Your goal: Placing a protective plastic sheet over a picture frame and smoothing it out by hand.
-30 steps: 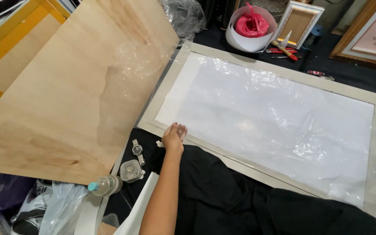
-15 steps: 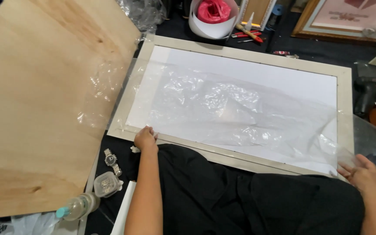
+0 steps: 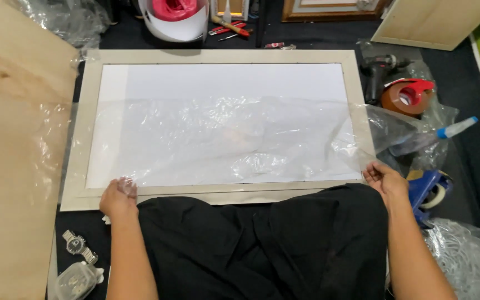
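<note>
While gripping clear plastic sheet (image 3: 223, 139), both hands (image 3: 119, 195) rest low.

Landmark: grey frame (image 3: 220, 56). Above its far rail: paper roll (image 3: 174, 25) and red-handled tools (image 3: 230, 26) crowd the floor. Right of it: drill (image 3: 378, 75), tape dispenser (image 3: 407, 95), bottle (image 3: 430, 137) block passage. Left: plywood sheet (image 3: 12, 166) abuts. Over frame centre: open, only loose plastic film (image 3: 223, 141).

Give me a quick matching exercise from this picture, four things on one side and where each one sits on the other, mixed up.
Things:
1. wristwatch
2. tape dispenser
3. plastic sheet
4. plywood board

Places:
A. spread over the white panel in the frame
B. right of the frame, beside the drill
C. along the frame's left side
D. floor by the left hand

Pairs: 1-D, 2-B, 3-A, 4-C
</note>
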